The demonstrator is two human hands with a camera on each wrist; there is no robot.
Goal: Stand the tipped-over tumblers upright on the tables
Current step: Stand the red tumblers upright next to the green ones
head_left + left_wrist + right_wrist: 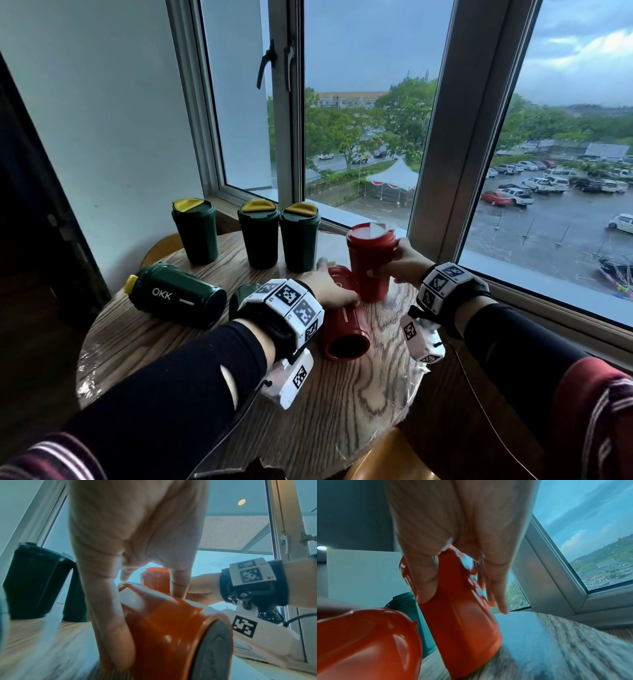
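Observation:
On the round wooden table (342,418) a red tumbler (346,334) lies on its side, base toward me. My left hand (334,287) grips it from above; the left wrist view shows the thumb (109,622) on one side of the red tumbler (171,628) and the fingers on the other. My right hand (394,262) grips a second red tumbler (368,253), upright with its base at the tabletop beside the lying one. The right wrist view shows that upright red tumbler (462,615) between thumb and fingers. A green tumbler marked OKK (174,294) lies on its side at the left.
Three green tumblers with yellow lids (195,233) (258,236) (299,240) stand upright along the table's back edge. Another dark green object (241,296) is mostly hidden behind my left wrist. The window frame (435,171) and sill run close behind and to the right.

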